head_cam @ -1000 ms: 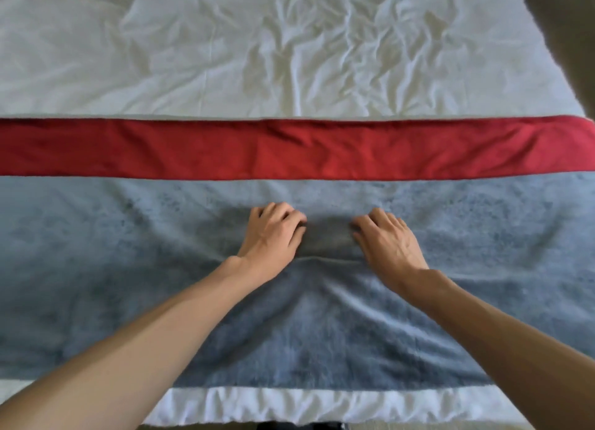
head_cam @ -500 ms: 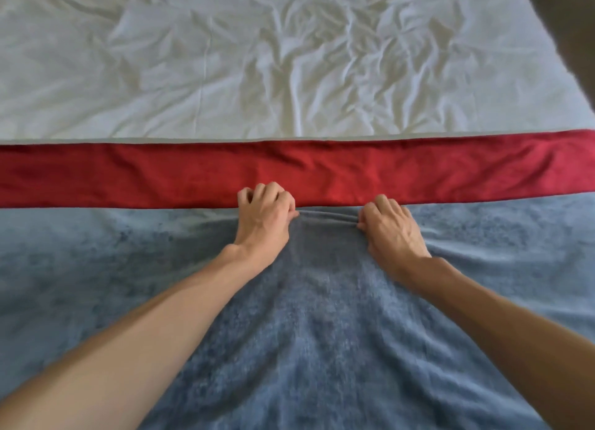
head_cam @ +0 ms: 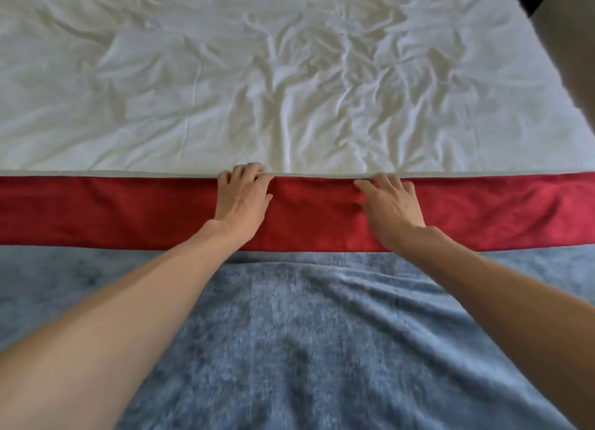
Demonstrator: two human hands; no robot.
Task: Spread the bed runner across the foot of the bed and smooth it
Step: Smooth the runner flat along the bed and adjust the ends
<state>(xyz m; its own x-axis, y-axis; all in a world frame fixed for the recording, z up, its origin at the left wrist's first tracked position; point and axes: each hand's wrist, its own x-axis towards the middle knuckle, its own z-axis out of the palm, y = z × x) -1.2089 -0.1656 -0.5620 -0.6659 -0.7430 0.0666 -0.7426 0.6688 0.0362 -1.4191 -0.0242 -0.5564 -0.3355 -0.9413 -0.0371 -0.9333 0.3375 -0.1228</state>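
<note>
Red strip (head_cam: pixel 128 210) of the bed runner (head_cam: pixel 289 349) runs under both hands, its blue-grey plush nearer than the wrists and the wrinkled white sheet (head_cam: pixel 161 91) just beyond the fingertips. The right hand (head_cam: pixel 389 204) presses flat, fingers straight. The left hand (head_cam: pixel 241 198) bends its fingers at the far edge; pinching or not, I cannot tell.

A bedroom: a wide bed (head_cam: pixel 483 130) fills the view, covered by a creased white sheet (head_cam: pixel 161 75), with a red bed runner (head_cam: pixel 128 210) straight across it, a blue-grey plush blanket (head_cam: pixel 289 349) nearest, and dim floor (head_cam: pixel 579 59) past its far right edge.
</note>
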